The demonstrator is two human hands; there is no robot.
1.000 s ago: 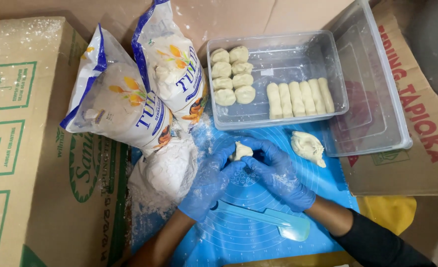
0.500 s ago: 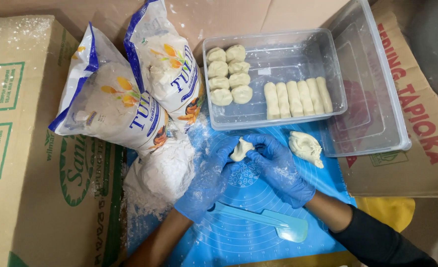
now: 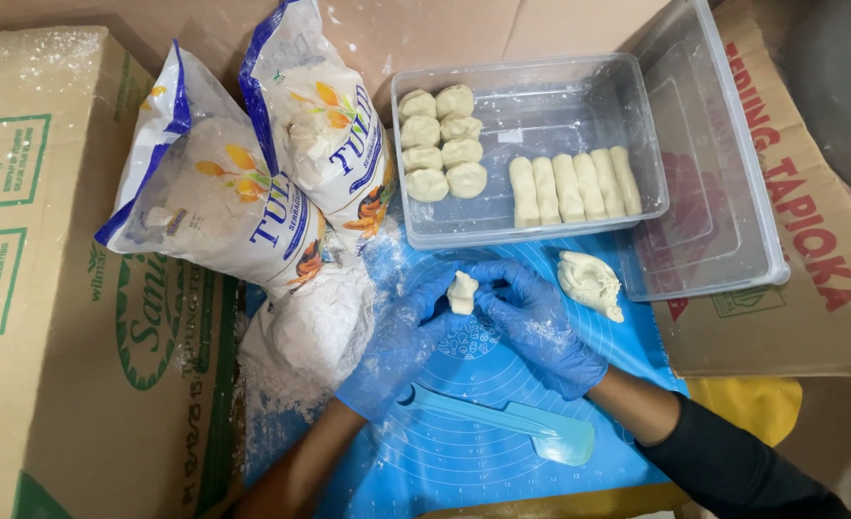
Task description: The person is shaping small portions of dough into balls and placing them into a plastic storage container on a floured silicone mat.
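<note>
Both of my hands wear blue gloves and meet over a blue silicone mat. My left hand and my right hand pinch a small piece of white dough between their fingertips. A larger lump of dough lies on the mat just right of my right hand. Beyond the hands stands a clear plastic tub holding several round dough pieces on its left and several log-shaped pieces on its right. A light blue scraper lies on the mat under my wrists.
Two flour bags lean at the back left, with a heap of loose flour below them. The tub's clear lid rests to the right. Cardboard boxes flank the mat on both sides. A yellow cloth shows at lower right.
The view has shifted slightly. My fingers have kept working the small dough piece, which now stands a bit more upright between my fingertips.
</note>
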